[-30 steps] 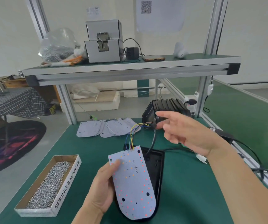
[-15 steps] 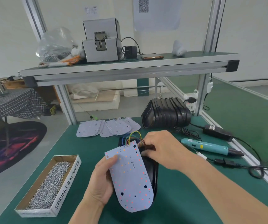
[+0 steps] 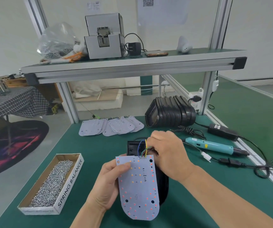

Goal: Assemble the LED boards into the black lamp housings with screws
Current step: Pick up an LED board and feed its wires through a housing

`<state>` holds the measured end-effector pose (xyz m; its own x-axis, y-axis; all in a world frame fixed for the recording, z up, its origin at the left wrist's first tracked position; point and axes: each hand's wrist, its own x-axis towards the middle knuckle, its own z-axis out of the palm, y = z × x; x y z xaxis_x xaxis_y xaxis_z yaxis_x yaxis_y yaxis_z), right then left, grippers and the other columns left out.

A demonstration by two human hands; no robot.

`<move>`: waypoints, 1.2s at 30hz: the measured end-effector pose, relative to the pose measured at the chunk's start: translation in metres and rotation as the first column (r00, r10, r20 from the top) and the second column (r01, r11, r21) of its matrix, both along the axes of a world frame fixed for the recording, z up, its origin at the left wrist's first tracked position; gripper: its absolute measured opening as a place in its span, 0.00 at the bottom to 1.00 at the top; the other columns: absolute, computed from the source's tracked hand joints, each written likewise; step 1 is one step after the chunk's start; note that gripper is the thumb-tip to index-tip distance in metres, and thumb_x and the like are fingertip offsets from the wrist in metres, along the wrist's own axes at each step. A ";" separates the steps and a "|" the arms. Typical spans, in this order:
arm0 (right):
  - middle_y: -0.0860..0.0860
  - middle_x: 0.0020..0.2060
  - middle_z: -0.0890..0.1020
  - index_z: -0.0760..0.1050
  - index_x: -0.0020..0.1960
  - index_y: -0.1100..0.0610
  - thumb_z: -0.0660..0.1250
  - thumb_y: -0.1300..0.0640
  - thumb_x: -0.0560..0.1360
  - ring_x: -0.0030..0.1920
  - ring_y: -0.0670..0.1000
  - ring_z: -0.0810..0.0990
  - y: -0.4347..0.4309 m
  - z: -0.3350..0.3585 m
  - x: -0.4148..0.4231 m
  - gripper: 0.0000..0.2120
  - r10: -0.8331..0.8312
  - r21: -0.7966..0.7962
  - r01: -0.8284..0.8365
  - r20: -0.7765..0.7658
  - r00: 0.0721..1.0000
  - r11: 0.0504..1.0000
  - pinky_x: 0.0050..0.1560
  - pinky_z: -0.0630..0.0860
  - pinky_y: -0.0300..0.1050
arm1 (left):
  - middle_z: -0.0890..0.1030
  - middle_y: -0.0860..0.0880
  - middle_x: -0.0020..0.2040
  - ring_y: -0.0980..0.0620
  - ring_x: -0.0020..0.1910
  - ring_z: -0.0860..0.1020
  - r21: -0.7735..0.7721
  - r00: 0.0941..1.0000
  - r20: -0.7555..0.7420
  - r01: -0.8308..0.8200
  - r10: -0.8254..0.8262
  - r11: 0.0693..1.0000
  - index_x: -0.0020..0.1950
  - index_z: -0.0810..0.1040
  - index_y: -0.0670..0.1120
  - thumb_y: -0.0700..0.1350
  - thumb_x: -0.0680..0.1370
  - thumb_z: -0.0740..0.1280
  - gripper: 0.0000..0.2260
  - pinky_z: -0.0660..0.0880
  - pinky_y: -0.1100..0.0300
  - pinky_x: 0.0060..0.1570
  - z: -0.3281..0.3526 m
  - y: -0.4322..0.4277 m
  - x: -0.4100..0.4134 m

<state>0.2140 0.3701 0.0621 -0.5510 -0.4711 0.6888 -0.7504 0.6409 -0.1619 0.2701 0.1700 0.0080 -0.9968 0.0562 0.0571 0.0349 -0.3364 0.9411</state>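
Single head view, looking forward-down, close over green bench [image 3: 89, 155].

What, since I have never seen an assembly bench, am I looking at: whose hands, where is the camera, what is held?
No machine here: a person works bare-handed, filmed by one camera worn on their head, looking down at a green bench top. The left hand holds a pale rounded LED board over a black lamp housing; the right hand grips the board's coloured wires. On the bench lie a cardboard box of silver screws, spare pale boards, stacked black housings and a teal electric screwdriver.
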 end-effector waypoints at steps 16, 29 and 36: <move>0.47 0.36 0.74 0.66 0.42 0.50 0.69 0.58 0.70 0.40 0.54 0.69 0.000 0.019 -0.015 0.11 -0.106 0.116 0.062 0.425 0.899 0.991 0.39 0.68 0.48 | 0.82 0.48 0.54 0.47 0.49 0.82 -0.075 0.997 -0.047 0.058 -0.062 0.996 0.52 0.85 0.36 0.48 0.70 0.74 0.18 0.79 0.56 0.48 0.014 0.008 -0.003; 0.48 0.46 0.74 0.74 0.52 0.57 0.71 0.59 0.76 0.45 0.50 0.73 0.017 0.019 -0.022 0.08 0.195 0.042 -0.244 0.476 0.858 0.969 0.46 0.71 0.44 | 0.79 0.49 0.65 0.46 0.56 0.81 -0.140 0.990 -0.053 0.124 -0.132 0.982 0.53 0.85 0.34 0.47 0.69 0.74 0.19 0.78 0.53 0.54 0.022 0.008 -0.004; 0.52 0.51 0.83 0.82 0.57 0.60 0.67 0.68 0.78 0.52 0.51 0.80 0.028 0.023 -0.025 0.11 0.198 0.049 -0.261 0.521 0.830 0.964 0.58 0.74 0.50 | 0.81 0.48 0.59 0.47 0.53 0.81 -0.146 0.989 -0.023 0.145 -0.149 0.979 0.52 0.85 0.35 0.47 0.70 0.74 0.18 0.77 0.56 0.50 0.023 0.002 -0.004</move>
<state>0.1893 0.3978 0.0847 -0.6740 -0.6849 0.2768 -0.7104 0.4980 -0.4973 0.2656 0.1716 0.0314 -0.9747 0.2120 0.0710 0.0275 -0.2016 0.9791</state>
